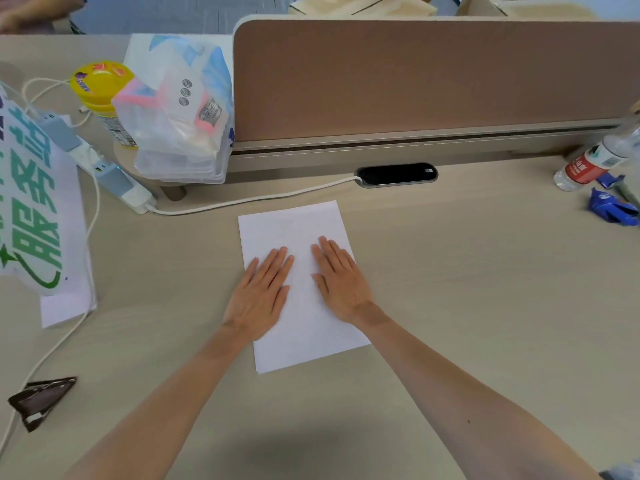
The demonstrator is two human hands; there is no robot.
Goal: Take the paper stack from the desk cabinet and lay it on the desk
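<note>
From the head view, the paper stack (298,285) lies flat on the desk (467,306), about midway between the left and right edges and closer to the near edge than to the brown partition (415,81) along the far edge. Its long sides run away from the person, turned slightly so the far end leans right. The left hand (258,296) rests palm down on the sheet's left side, fingers straight and together, its outer edge reaching over the paper's left border onto the wood. The right hand (341,285) lies flat on the right side in the same way, its wrist crossing the right border. Neither hand grips anything; both are fully spread out and pressing or resting on top. No cabinet shows here.

By my reading, the laying-down is essentially finished and only release remains. The risk lies in the lift-off: palms that cling a little to the top sheet could drag it askew or fan the stack as they rise, and any sideways slide of the hands would skew the pile further on the smooth wood. The white cable (242,201) runs just beyond the paper's far edge, apart from it, so a forward push could ride the sheets onto it. The power strip (104,168) near the left edge stays well apart
</note>
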